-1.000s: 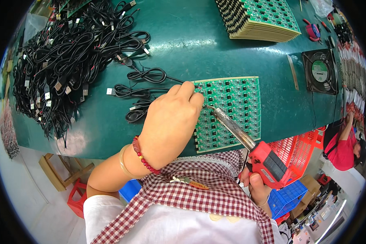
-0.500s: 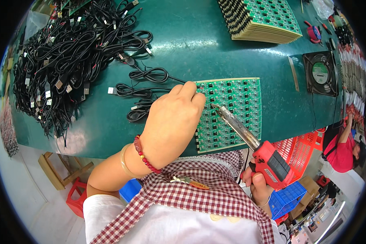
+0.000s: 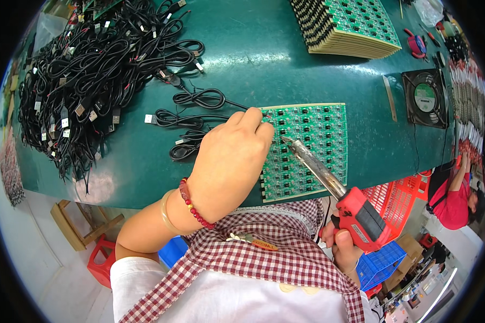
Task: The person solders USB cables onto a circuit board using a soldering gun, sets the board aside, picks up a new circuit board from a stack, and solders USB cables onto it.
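My left hand [image 3: 233, 153] is closed over the left edge of a green circuit board panel [image 3: 328, 156] on the table. A black USB cable [image 3: 167, 118] runs under its curled fingers, which hide the cable's end. Two more coiled cables lie beside that one: one coil [image 3: 210, 98] above, another [image 3: 186, 149] below. My right hand [image 3: 344, 245] grips the red and black handle of a soldering iron [image 3: 364, 219]. The iron's tip points up and left, at the panel's small parts close to my left fingers. Whether the tip touches the board I cannot tell.
A large heap of black USB cables [image 3: 91, 81] covers the table's left side. Stacked board panels [image 3: 355, 32] stand at the back. To the right are a square fan [image 3: 425, 97], a metal strip [image 3: 389, 98] and red-handled pliers [image 3: 416, 44]. Red basket [image 3: 396, 202] and another person [image 3: 451, 202] lie beyond.
Almost nothing differs. The whole view has shifted very slightly; both hands, the panel and the soldering iron keep their places relative to one another.
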### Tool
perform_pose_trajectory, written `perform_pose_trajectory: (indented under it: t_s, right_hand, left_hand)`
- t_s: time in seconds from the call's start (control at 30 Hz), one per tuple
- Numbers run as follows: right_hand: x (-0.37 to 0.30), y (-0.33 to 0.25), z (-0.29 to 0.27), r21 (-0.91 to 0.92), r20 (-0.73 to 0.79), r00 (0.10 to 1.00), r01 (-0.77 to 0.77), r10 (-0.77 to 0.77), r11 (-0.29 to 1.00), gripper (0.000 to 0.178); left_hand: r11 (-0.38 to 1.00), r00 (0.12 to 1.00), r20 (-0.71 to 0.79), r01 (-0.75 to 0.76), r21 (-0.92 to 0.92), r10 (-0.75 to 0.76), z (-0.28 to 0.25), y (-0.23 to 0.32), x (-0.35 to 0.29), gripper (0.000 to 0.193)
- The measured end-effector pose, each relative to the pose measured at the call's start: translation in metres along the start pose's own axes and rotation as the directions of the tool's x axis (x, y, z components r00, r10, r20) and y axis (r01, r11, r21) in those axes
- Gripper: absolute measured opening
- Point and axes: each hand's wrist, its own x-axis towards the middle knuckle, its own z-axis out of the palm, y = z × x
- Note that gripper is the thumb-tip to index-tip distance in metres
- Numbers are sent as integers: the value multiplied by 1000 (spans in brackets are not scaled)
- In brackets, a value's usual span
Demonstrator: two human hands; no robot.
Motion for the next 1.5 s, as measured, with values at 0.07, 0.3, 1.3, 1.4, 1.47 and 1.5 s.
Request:
perform_pose_trajectory:
  t_s: [0.07,0.3,1.3,1.4,1.47,1.5]
  right_hand:
    - [-1,-2,-2,-9,-15,1000,-6,6,1000,56]
    - [1,-4,-3,55,-10,1000,-25,25,998,57]
    - [-1,19,2,207,-9,1000,-21,23,978,41]
    - [-7,27,-1,196,16,999,-46,44,979,51]
    - [-9,31,-3,179,42,998,-53,46,982,49]
    - [-9,32,-3,180,43,998,-52,45,982,49]
  left_hand:
    - [1000,1000,3,-1,2,1,0,0,0,9]
    - [1000,1000,11,7,13,-7,0,2,1,9]
    - [994,994,73,84,-77,-78,-2,5,-4,8]
    - [999,999,22,33,-38,-32,2,9,-5,9]
    - [1000,1000,-1,-5,-13,5,3,10,-5,10]
    - [1000,1000,-6,-8,-3,8,4,11,-6,11]
